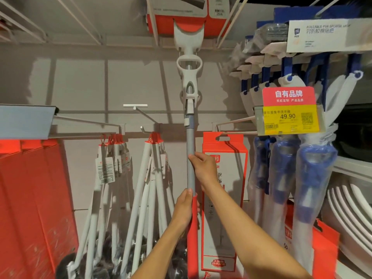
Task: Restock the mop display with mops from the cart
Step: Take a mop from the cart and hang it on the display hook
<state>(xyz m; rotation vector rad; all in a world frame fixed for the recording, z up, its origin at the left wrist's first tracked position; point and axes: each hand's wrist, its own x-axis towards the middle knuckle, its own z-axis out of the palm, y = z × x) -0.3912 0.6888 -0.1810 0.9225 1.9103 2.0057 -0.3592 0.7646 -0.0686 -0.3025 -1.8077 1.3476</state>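
Fingers (194,157) of the right hand (203,170) wrap the grey pole of the mop (190,150), which stands upright before the display wall (84,83), its white head up by the top rail. Below, the left hand (184,208) grips where grey meets the red grip. White-handled mops (141,190) hang left; a red box (225,198) hangs right, beneath a yellow price tag (289,119).

Mop (190,150): grey pole, red grip low down, white head parts. Hanging mops (141,190): white poles, red caps, dark heads. Boxes (223,190): red and white. Right mops (314,170): blue and white. Price tag (289,118): yellow, red sign above. Wall (80,81): pale grey.
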